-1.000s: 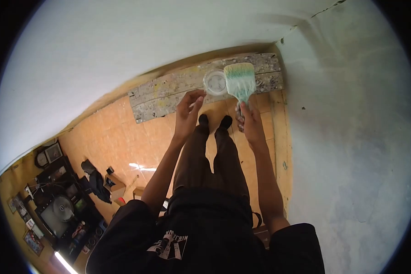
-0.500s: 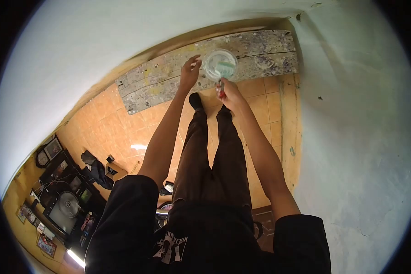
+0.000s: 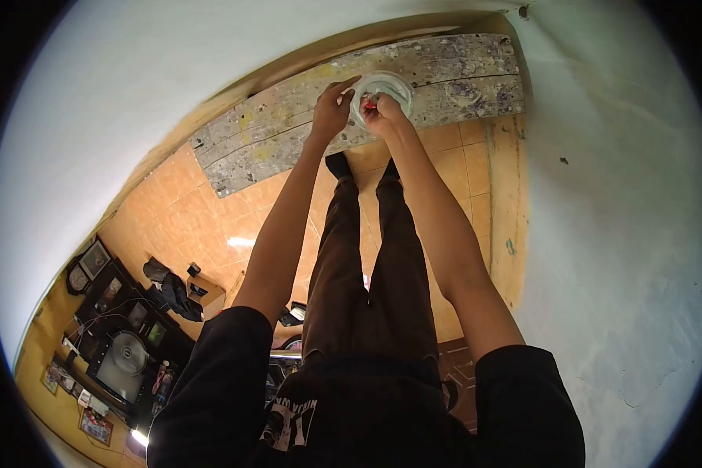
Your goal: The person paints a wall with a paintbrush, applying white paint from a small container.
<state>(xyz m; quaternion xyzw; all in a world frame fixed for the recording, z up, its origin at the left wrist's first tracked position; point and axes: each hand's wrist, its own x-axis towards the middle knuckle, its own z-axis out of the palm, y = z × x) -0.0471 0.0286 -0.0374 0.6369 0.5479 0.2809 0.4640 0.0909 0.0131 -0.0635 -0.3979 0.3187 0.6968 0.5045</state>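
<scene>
A round, pale tub (image 3: 405, 87) stands on the paint-spattered wooden bench (image 3: 273, 129). My right hand (image 3: 383, 114) is closed around a red-handled tool (image 3: 372, 103) at the near side of the tub. The tool's far end is hidden by the hand and cannot be made out. At the tub's left edge is my left hand (image 3: 335, 108), its fingers apart and reaching toward the rim; nothing shows in it.
Pale walls rise behind the bench and at the right (image 3: 608, 234). Orange floor tiles (image 3: 273, 204) lie below. At the lower left are a fan (image 3: 129, 352), a dark cabinet, a cardboard box (image 3: 205, 295) and a dark cloth.
My right hand has moved up over the tub's near side with the tool, whose pale head no longer shows. My left hand has come closer to the rim. The view has shifted slightly.
</scene>
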